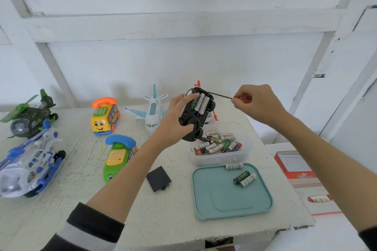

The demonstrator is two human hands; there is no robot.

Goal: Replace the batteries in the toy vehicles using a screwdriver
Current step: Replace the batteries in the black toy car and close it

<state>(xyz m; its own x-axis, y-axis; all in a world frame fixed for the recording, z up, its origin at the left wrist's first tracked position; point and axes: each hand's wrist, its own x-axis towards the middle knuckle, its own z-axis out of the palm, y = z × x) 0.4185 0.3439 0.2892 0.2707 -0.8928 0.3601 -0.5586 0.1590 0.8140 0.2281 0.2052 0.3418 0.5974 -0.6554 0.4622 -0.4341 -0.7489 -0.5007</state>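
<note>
My left hand [175, 116] grips an upturned toy vehicle [196, 115] with a black underside and red blades, held above the table. Its battery bay is uncovered and three batteries [199, 103] lie in it. My right hand [256, 104] pinches a red-handled screwdriver [222, 96], whose thin dark shaft points left and reaches the top edge of the bay. The black battery cover [158, 178] lies on the table below my left forearm.
A clear tub [219, 159] holds several loose batteries; three more lie on its teal lid [228, 195]. A white plane [152, 111], two toy phone buses [105, 116] [118, 157], a blue helicopter [30, 161] and a green one [30, 114] stand left. A red box [293, 166] sits right.
</note>
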